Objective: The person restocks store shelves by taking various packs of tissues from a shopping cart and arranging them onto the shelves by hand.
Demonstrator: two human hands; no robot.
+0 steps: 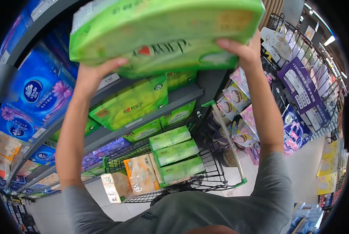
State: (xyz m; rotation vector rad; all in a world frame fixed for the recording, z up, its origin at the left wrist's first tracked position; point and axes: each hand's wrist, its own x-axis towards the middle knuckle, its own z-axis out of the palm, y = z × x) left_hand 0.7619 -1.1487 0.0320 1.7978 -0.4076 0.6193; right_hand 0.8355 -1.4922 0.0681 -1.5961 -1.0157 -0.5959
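- Item in hand: the large green pack (162, 43) was held up in both hands, in front of the shelves and toward the top of the view. Its upper edge ran out of view, and its print was partly blurred.
- Left grip: the left hand (97, 74) held the pack's lower left end, with the thumb laid along the near face. The remaining fingers were hidden.
- Right grip: the right hand (248, 52) held the opposite end, with the thumb pressed on the near face. The other fingertips could not be seen.
- Completed, judged from the layout: the pack was in hand and supported at both ends. The cart (229, 145) already carried three small green packs (178, 152) in a row, with an orange-and-white pack (141, 175) beside them and a paler pack (118, 187) at the left end.
- Not completed: the large green pack had not been set down on any surface. It was outside the cart, and both hands were occupied. Whether it overlapped the shelf space behind it could not be determined.
- Stock on the shelves: another big green pack (133, 105) lay tilted behind the shelf edge (182, 99), below the held one. Blue packs (36, 91) filled the left side.
- Right side: a purple sign (301, 84) hung near packets (237, 95) on display.
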